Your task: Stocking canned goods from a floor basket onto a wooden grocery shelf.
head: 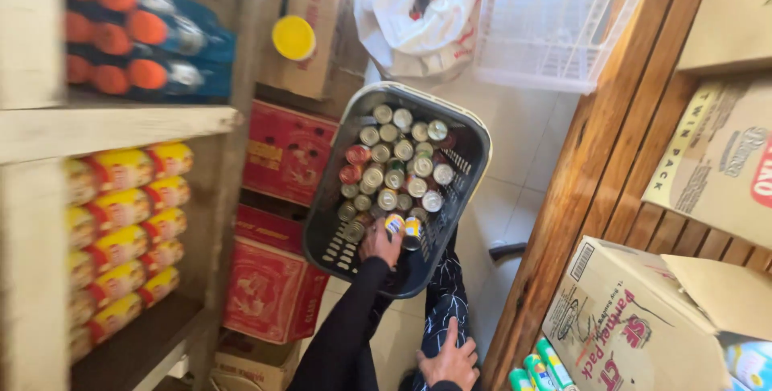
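Reaching into a dark plastic basket (338, 240) packed with upright tins (396, 167).
Left hand (380, 243) at the basket's near edge, fingers curled round a small yellow-and-blue tin (394, 224); right hand (450, 359) lower down, fingers spread flat on patterned cloth (444, 294), holding nothing. Red cartons (285, 154) stacked left, beside wooden shelves (112, 127).

Bright daylight, soft blur thru-out, edges stretched, glare top centre
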